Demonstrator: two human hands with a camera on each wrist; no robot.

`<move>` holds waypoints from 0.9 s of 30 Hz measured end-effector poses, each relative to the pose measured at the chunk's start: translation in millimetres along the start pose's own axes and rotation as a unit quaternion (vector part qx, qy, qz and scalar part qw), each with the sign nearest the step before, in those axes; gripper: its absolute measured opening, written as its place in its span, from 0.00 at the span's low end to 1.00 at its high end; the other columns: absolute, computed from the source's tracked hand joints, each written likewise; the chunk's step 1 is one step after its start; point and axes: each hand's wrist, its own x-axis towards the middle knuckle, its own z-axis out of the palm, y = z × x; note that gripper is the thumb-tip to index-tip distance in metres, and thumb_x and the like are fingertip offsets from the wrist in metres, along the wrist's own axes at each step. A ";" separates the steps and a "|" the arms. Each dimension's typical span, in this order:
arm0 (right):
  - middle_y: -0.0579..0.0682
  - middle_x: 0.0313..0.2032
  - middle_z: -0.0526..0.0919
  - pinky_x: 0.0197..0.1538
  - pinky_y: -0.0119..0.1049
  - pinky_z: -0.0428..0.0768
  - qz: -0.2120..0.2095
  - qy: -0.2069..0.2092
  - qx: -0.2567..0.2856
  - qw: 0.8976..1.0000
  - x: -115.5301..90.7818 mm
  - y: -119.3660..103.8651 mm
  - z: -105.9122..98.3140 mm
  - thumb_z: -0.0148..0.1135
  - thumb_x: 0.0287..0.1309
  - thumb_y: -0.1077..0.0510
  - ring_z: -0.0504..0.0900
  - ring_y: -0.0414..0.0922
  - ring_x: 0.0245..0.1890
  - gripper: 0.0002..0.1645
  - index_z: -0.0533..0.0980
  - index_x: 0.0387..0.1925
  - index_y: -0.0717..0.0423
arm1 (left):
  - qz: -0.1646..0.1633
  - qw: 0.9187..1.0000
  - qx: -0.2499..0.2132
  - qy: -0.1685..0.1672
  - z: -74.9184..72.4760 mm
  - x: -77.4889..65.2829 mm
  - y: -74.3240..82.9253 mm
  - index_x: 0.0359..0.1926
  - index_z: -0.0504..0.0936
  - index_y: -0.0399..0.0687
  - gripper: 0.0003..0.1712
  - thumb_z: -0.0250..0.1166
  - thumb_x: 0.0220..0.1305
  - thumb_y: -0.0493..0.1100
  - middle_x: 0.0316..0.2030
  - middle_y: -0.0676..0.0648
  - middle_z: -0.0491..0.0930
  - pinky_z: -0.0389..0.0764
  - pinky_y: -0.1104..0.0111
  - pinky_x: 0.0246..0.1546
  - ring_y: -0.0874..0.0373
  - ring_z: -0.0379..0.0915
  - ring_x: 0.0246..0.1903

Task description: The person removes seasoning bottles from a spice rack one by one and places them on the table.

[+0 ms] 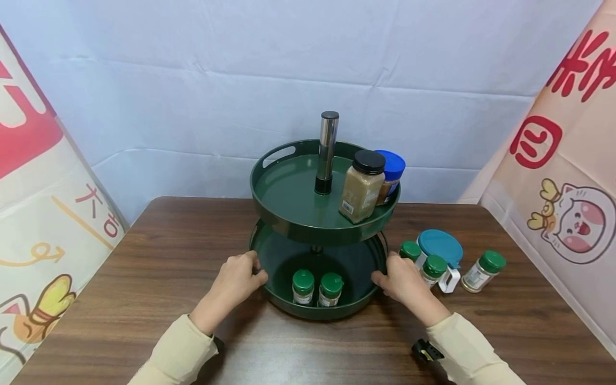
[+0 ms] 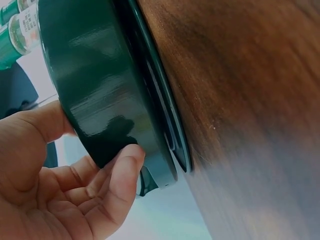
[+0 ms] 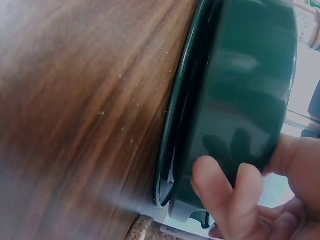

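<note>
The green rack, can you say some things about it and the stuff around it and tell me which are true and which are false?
1. Both the left hand and right hand hold the bottom tray. True.
2. Three green-capped jars stand in the bottom tray. False: there are two green-capped jars in it.
3. The black-lidded jar stands on the top tray. True.
4. The blue-lidded jar is on the table. False: the blue-lidded jar is on the top tray.
5. A pole sticks up from the top tray. True.
</note>
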 end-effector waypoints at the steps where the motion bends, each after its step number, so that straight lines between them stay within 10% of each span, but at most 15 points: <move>1: 0.50 0.13 0.74 0.19 0.37 0.71 0.002 -0.003 0.003 1.000 -0.1 -0.2 0.0 0.57 0.57 0.58 0.75 0.42 0.14 0.30 0.62 0.51 0.80 | 0.000 1.000 0.001 0.001 -0.1 0.0 0.0 0.23 0.69 0.45 0.07 0.60 0.50 0.37 0.14 0.50 0.63 0.59 0.69 0.14 0.61 0.54 0.12; 27: 0.50 0.11 0.74 0.18 0.37 0.71 -0.007 0.019 0.026 0.999 -3.9 2.0 5.1 0.57 0.54 0.58 0.74 0.42 0.11 0.18 0.68 0.38 0.72 | 0.015 0.999 0.028 -0.018 -5.0 -3.1 6.1 0.33 0.78 0.40 0.05 0.61 0.59 0.38 0.15 0.51 0.68 0.65 0.68 0.13 0.60 0.61 0.10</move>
